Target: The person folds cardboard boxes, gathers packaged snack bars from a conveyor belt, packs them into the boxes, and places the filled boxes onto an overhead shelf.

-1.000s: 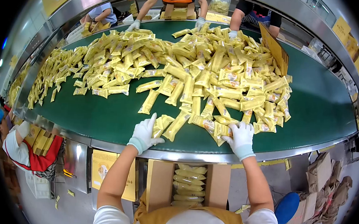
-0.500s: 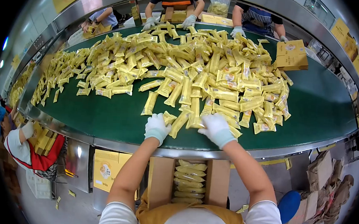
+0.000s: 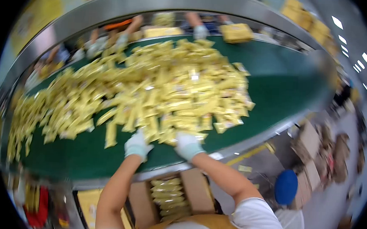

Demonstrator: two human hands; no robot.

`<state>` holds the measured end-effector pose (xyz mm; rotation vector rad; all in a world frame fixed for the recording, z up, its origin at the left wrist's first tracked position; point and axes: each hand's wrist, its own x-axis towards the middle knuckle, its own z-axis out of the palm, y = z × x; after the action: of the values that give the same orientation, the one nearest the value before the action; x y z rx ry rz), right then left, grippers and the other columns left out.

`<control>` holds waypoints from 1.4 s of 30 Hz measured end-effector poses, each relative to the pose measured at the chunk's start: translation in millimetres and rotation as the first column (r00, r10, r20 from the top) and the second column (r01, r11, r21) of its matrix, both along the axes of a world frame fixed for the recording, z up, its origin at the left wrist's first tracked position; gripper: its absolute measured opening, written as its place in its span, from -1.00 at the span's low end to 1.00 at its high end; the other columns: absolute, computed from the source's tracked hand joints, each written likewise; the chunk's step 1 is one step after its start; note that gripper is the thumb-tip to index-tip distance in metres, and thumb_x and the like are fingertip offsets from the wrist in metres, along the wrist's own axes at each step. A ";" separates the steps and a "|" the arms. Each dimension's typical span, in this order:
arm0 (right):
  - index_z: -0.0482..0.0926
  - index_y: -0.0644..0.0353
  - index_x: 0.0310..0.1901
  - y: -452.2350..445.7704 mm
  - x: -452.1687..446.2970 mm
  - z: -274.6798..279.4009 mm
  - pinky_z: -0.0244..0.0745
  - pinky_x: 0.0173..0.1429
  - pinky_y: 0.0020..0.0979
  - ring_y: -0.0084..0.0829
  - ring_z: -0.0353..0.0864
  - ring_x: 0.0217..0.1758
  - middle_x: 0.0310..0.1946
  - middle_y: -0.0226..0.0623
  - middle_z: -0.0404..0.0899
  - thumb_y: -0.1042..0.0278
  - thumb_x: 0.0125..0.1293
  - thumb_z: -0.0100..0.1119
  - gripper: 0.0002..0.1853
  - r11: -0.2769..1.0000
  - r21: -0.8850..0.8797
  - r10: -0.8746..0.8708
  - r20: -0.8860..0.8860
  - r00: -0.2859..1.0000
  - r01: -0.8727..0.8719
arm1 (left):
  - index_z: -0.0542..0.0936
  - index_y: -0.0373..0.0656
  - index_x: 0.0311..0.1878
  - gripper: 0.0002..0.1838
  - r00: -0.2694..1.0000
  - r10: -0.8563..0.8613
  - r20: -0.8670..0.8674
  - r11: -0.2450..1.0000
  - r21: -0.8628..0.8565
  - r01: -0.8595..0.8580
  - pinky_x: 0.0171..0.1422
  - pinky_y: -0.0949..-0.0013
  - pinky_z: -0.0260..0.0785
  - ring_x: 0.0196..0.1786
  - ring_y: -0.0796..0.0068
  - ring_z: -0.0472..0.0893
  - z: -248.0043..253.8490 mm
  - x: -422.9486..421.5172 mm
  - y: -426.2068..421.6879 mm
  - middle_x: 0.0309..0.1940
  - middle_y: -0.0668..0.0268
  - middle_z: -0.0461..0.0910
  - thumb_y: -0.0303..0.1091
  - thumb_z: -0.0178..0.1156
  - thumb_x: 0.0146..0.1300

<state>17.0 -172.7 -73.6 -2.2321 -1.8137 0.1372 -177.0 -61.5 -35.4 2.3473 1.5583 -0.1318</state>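
Note:
Many yellow packets (image 3: pixel 184 95) lie heaped on the green belt (image 3: pixel 277 86). At the heap's near edge, my gloved left hand (image 3: pixel 137 146) touches the packets; its fingers are blurred. My gloved right hand (image 3: pixel 187 146) rests against packets just to the right of it, with its fingertips smeared by motion and partly hidden. Whether either hand grips a packet cannot be made out. Below the belt's edge, an open cardboard box (image 3: pixel 138 200) in front of my body holds a stack of similar packets.
Co-workers' gloved hands (image 3: pixel 201 32) show along the far side of the belt. A yellow carton (image 3: pixel 236 33) is at the far edge. On the right stand a blue round stool (image 3: pixel 286 187) and brown cardboard (image 3: pixel 308 143). A metal rail (image 3: pixel 249 141) borders the belt.
The view has turned and tilted, and the picture is blurred. My right hand has come closer to my left. The yellow carton has moved from the belt's right part to its far edge.

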 end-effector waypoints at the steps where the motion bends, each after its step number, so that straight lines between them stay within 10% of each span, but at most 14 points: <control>1: 0.60 0.11 -0.22 1.9 1.1 2.5 0.63 -0.15 -0.06 -0.04 0.74 -0.25 -0.35 -0.13 0.72 0.30 0.25 0.15 -0.86 0.999 -0.038 0.022 0.034 0.999 -0.021 | 0.34 -0.12 0.30 -0.18 0.999 -0.010 -0.046 0.999 -0.033 0.009 0.15 0.04 0.56 0.06 -0.01 0.69 7.4 3.9 -0.9 0.02 -0.01 0.65 -0.06 0.51 0.03; 7: 0.54 0.13 -0.13 -18.2 29.2 16.4 0.53 -0.16 -0.20 -0.21 0.69 -0.23 -0.35 -0.27 0.65 0.30 0.25 0.17 -0.81 0.983 0.084 0.144 0.195 0.970 -0.163 | 0.34 0.06 0.40 -0.21 0.989 -0.095 -0.113 0.951 0.284 0.124 0.03 0.07 0.56 -0.04 0.04 0.70 -14.4 -55.1 12.5 -0.08 0.07 0.64 -0.30 0.45 0.08; 13: 0.46 0.29 0.20 -67.4 15.8 38.3 0.38 0.20 -0.18 -0.18 0.55 0.10 -0.01 -0.14 0.54 -0.11 0.25 0.26 -0.33 0.929 0.204 0.217 0.374 0.902 -0.309 | 0.13 -0.14 0.59 0.15 0.969 -0.247 -0.022 0.936 0.254 0.244 0.59 -0.23 -0.05 0.50 -0.18 0.24 -11.0 -84.9 -28.7 0.26 -0.09 0.41 0.05 0.53 0.00; 18: 0.40 0.33 0.27 -59.0 24.4 21.6 0.34 0.25 -0.09 -0.06 0.52 0.15 0.03 0.04 0.55 -0.28 0.05 0.37 -0.08 0.975 0.012 0.217 0.126 0.968 -0.221 | 0.04 -0.28 0.60 0.25 0.975 -0.173 0.137 0.938 0.323 0.121 0.42 -0.07 0.23 0.32 -0.20 0.37 -0.8 -85.9 -35.0 0.42 -0.19 0.26 0.12 0.52 -0.02; 21: 0.51 0.31 0.13 -45.5 20.5 57.5 0.35 0.24 -0.11 -0.04 0.52 0.15 -0.05 0.01 0.58 -0.30 -0.11 0.45 -0.09 0.938 -0.326 0.140 0.050 0.989 -0.117 | 0.09 -0.33 0.56 0.25 0.986 -0.140 -0.086 0.951 0.267 0.158 0.44 0.00 0.16 0.39 -0.08 0.37 -6.5 -87.0 -29.2 0.32 -0.12 0.40 0.27 0.46 -0.01; 29: 0.57 0.32 0.03 -46.4 45.1 92.8 0.45 0.27 -0.12 0.09 0.48 0.16 0.01 0.13 0.52 -0.30 -0.19 0.53 -0.11 0.942 -0.229 0.221 -0.123 0.968 -0.244 | 0.18 -0.28 0.52 0.28 0.995 -0.053 0.086 0.998 -0.014 0.054 0.35 0.06 0.32 0.31 0.03 0.46 2.4 -118.0 -35.7 0.27 -0.04 0.41 0.18 0.59 -0.20; 31: 0.48 0.38 0.19 -34.9 58.5 93.2 0.42 0.34 -0.16 0.11 0.42 0.24 0.17 0.17 0.36 -0.22 -0.20 0.59 0.00 0.952 -0.265 0.092 -0.229 0.969 -0.153 | 0.36 -0.27 0.40 0.04 0.899 -0.024 0.437 0.999 0.032 0.011 0.23 0.15 0.45 0.17 0.18 0.58 -15.2 -134.5 -16.7 0.15 0.04 0.54 0.09 0.60 -0.08; 32: 0.46 0.38 0.24 -24.9 67.3 90.5 0.42 0.35 -0.18 0.11 0.41 0.26 0.17 0.16 0.37 -0.24 -0.20 0.58 0.04 0.940 -0.297 0.102 -0.231 0.968 -0.170 | 0.42 -0.26 0.31 -0.10 0.723 0.188 0.665 0.973 -0.224 -0.047 0.12 0.24 0.49 0.05 0.30 0.61 -7.6 -136.6 -7.3 0.05 0.12 0.59 0.03 0.58 -0.01; 33: 0.43 0.39 0.28 -16.4 73.1 86.6 0.42 0.35 -0.20 0.10 0.41 0.27 0.17 0.16 0.38 -0.25 -0.20 0.58 0.08 0.927 -0.329 0.106 -0.228 0.968 -0.179 | 0.48 -0.25 0.23 -0.24 0.467 0.415 0.781 0.887 -0.462 -0.016 0.01 0.34 0.53 -0.07 0.43 0.65 1.1 -133.6 6.1 -0.05 0.19 0.65 -0.03 0.56 0.07; 35: 0.41 0.38 0.31 -4.3 74.6 77.3 0.42 0.36 -0.19 0.10 0.41 0.28 0.17 0.16 0.38 -0.27 -0.20 0.57 0.11 0.920 -0.357 0.096 -0.191 0.977 -0.160 | 0.52 -0.25 0.11 -0.39 0.313 0.418 0.853 0.908 -0.404 -0.110 -0.13 0.43 0.50 -0.20 0.56 0.62 15.4 -125.7 34.0 -0.17 0.29 0.69 -0.07 0.53 0.15; 42: 0.50 0.35 0.18 -13.8 61.9 65.3 0.38 0.39 -0.17 0.10 0.42 0.27 0.17 0.12 0.47 -0.32 -0.16 0.52 -0.01 0.924 -0.342 0.143 -0.102 0.984 -0.170 | 0.63 -0.36 0.08 -0.14 0.734 0.513 0.445 0.849 -0.390 -0.357 0.11 0.30 0.50 -0.03 0.34 0.66 -27.6 -96.4 119.5 -0.08 0.14 0.70 0.28 0.49 -0.02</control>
<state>78.9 -186.5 -8.3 -2.2613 -2.0589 0.6134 -273.4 58.1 -62.9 1.5444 1.6130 0.3677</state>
